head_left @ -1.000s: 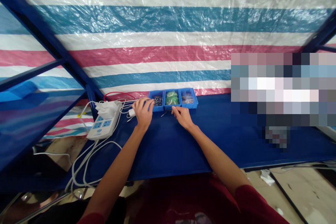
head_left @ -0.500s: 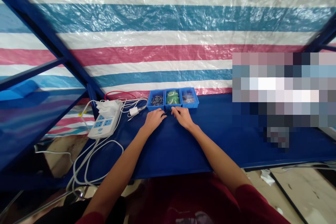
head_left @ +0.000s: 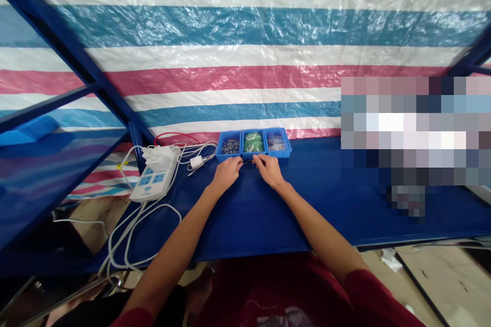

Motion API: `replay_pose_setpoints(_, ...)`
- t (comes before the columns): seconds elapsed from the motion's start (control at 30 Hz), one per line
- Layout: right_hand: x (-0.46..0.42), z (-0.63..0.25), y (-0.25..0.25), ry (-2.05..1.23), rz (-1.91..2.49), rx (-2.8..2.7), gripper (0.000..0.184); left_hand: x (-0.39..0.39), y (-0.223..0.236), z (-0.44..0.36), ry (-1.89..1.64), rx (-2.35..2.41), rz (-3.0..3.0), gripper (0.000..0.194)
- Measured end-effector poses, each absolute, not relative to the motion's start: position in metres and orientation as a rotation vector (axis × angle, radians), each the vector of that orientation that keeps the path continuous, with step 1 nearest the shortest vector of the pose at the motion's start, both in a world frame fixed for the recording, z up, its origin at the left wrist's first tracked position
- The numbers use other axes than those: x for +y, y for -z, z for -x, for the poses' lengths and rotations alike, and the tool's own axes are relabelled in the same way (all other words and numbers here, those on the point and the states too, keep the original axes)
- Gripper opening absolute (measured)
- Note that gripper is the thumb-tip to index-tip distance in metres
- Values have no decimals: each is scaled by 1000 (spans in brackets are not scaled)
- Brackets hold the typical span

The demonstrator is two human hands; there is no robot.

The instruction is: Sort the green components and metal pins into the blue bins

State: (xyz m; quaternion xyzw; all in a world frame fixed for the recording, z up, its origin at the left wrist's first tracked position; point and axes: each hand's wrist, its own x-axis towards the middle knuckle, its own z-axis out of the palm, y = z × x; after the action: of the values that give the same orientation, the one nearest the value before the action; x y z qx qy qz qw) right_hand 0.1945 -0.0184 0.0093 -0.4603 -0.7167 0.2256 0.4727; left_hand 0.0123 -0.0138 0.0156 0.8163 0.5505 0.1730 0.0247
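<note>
A thin, dark, rod-like piece lies just on the near side of the blue plastic middle bin, which contains green packets. Its long axis runs left to right, roughly along that bin's front wall, spanning the gap between the person's hands; which end is its tip is too small to tell. The right hand, near the bin's front right corner, pinches it narrowly between thumb and fingers. The left hand, left of the bin on its near side, has its fingers bunched at the piece's left end; whether they grip it cannot be told. Left of the middle bin stands a blue plastic bin of small metal pieces.
</note>
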Motion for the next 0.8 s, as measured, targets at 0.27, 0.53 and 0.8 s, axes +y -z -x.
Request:
replay_pose_setpoints(0.27,-16,-194,-6,-544,1038,-1756,22,-16,-12,-19,-1294,1213,-2310,24)
replay_pose_setpoints(0.53,-16,-192,-6,-564,970,-1780,17,-19,-16,-21,-1405,1236,-2001,21)
replay_pose_setpoints(0.8,-17,-193,-9,-560,996,-1717,20,-21,-17,-23,-1422,1227,-1893,24)
